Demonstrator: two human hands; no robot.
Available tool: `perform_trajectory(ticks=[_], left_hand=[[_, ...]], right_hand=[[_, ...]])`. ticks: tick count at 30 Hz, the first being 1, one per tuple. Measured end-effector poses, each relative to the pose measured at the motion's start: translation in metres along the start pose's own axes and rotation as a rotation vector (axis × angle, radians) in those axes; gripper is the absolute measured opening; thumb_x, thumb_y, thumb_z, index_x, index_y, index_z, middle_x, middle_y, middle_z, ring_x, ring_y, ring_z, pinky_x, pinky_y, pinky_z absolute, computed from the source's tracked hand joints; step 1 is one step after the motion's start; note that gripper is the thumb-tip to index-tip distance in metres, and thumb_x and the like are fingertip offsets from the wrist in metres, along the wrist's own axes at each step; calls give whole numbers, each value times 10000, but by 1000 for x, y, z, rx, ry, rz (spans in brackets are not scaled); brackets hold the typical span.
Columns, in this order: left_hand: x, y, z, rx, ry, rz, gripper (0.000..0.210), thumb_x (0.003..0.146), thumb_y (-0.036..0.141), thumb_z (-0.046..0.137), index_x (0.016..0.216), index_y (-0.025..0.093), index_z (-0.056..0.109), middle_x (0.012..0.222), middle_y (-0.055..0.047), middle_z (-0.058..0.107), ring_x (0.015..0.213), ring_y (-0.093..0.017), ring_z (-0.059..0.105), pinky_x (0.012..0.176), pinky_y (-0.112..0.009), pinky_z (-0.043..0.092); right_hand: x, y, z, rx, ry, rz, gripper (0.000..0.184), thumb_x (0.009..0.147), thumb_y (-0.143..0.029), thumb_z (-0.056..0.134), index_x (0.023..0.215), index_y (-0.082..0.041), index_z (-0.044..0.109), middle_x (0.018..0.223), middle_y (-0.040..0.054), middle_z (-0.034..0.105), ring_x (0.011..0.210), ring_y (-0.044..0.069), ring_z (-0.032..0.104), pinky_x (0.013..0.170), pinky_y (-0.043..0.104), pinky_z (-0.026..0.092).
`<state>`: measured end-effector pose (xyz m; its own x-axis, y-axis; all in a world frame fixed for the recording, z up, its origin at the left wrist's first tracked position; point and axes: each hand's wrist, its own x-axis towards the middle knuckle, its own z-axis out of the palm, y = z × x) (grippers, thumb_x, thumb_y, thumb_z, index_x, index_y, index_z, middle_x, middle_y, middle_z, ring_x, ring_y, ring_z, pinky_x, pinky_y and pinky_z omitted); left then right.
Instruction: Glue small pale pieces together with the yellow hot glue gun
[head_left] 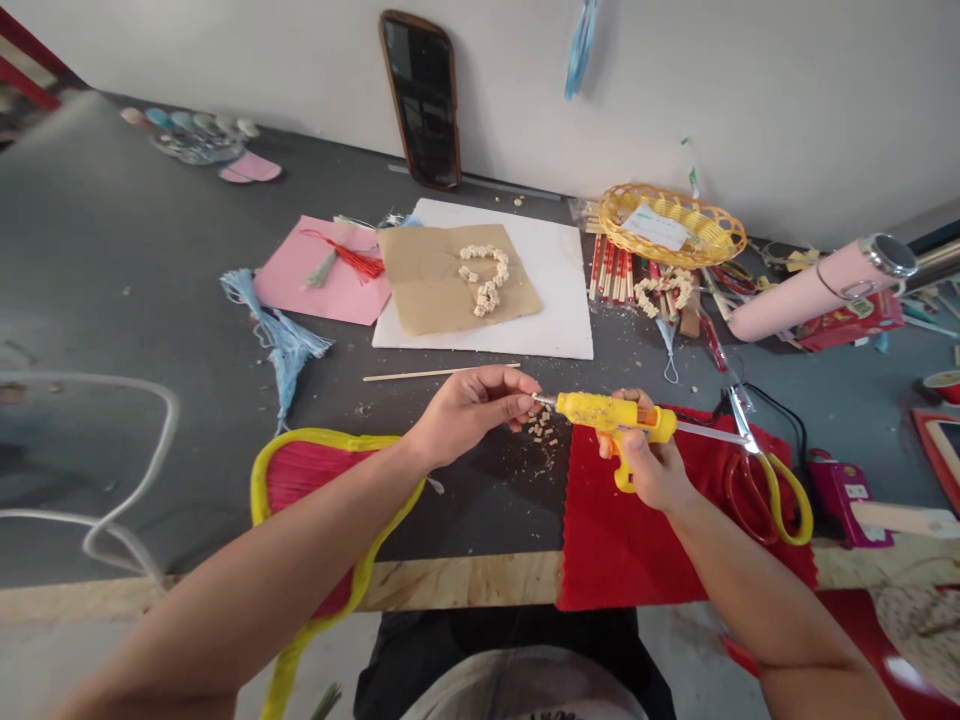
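Observation:
My right hand (651, 462) is wrapped round a yellow hot glue gun (600, 410), with a clear glue stick (709, 431) sticking out of its back. The nozzle points left and meets the fingertips of my left hand (480, 405). Those fingers pinch a tiny pale wooden piece, mostly hidden by them. Just below lie several cut wooden bits (541, 430) on the dark table. Beyond my hands, a curved shape built from such bits (487, 278) rests on brown paper (427, 285) over a white board (559, 335).
A thin stick (439, 374) lies behind my left hand. Red cloth (607, 540) and yellow-handled scissors (784, 500) are at right. Farther back stand a wicker basket (622, 240) and a tilted pink flask (817, 285). Blue tassels (289, 350) and a yellow-edged fan (300, 475) are at left.

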<state>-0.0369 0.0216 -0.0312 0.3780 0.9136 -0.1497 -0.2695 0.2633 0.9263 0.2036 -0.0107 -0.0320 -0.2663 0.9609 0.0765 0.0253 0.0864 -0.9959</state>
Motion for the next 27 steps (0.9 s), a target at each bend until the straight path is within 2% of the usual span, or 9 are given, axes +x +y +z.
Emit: perform_trajectory(ticks=[6,11,16,27], left_hand=[[0,1,1,-13,13,3,232,751,298,801,897,141,711,724,-1,698,593,-62,601,574,-170,517],[-1,1,1,-11,24,3,234,752,303,799,894,137,718,736,-11,700,599,-65,600,579,-174,519],[0,0,1,-15,33,2,230,744,293,805,891,137,719,734,-14,696,608,-70,600,575,-177,522],[1,-4,-2,-43,90,14,210,730,267,814,879,144,731,709,1,662,616,-69,586,576,-174,527]], right_hand=[[0,1,-2,-20,-8,8,417,897,-638,519,1072,-261,478,682,-20,583,585,146,543,582,308,454],[0,4,-3,-69,7,-3,394,908,-633,501,1002,-251,522,724,12,593,683,175,580,617,329,470],[1,5,-2,66,-24,53,420,897,-625,532,1107,-267,466,724,-4,630,640,176,592,623,344,484],[2,7,-4,212,-100,67,375,927,-598,497,1098,-264,483,813,27,657,638,167,539,615,331,429]])
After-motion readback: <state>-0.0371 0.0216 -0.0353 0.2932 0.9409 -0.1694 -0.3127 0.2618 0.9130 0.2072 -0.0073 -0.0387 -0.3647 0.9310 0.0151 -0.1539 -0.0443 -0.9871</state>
